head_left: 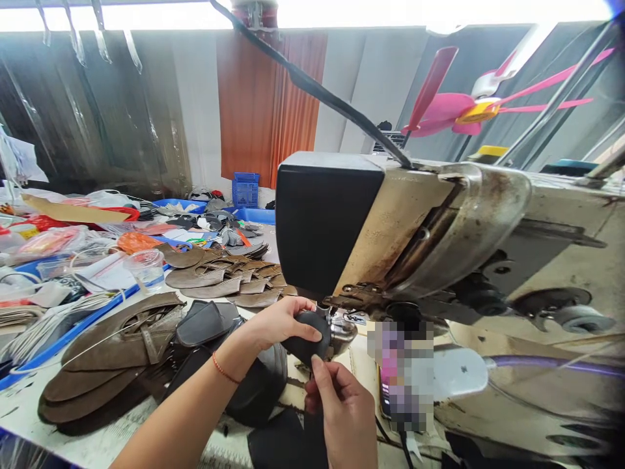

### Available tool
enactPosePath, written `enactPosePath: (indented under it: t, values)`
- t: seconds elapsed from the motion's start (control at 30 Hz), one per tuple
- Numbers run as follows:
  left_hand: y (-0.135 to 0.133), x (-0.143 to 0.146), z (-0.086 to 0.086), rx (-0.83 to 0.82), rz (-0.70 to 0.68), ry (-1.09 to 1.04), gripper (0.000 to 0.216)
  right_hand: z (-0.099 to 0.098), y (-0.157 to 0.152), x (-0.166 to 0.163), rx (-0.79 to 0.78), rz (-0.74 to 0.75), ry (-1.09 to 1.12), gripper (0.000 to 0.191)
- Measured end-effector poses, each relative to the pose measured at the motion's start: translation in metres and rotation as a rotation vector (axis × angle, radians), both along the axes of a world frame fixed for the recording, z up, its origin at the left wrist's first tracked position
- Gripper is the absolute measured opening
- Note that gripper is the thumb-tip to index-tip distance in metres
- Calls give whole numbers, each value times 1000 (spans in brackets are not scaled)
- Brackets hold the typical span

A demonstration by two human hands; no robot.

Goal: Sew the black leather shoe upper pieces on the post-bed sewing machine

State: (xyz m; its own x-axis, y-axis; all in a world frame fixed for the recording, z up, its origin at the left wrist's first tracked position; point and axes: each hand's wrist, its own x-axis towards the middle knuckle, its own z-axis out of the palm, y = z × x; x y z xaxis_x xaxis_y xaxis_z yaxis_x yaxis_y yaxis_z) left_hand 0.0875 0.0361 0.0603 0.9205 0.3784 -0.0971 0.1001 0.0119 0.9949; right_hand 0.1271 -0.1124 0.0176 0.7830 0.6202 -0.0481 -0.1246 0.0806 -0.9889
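Observation:
My left hand (280, 324), a beaded bracelet on its wrist, grips a rounded black leather-like piece (305, 347) with the thumb on top, right at the working end of the sewing machine (405, 228). My right hand (344, 407) sits just below, its thumb and forefinger pinched at the piece's lower edge. Under that hand hangs more black material (286, 440); whether it joins the held piece I cannot tell. Beneath my left forearm lies a heap of black pieces (263, 384). The needle area is partly hidden by my fingers.
Stacks of brown cut pieces (92, 374) lie on the left of the table, with more brown pieces (229, 277) behind. Beyond them are a clear plastic cup (145, 264), a blue tray edge (83, 329) and cords. A pink fan (469, 111) stands behind the machine.

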Motion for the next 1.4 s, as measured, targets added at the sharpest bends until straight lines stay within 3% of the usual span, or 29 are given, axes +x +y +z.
enactPosePath:
  t: [1.4]
  values:
    - [3, 3, -5, -7, -6, -42, 37, -1, 0, -3, -13, -41, -28, 41]
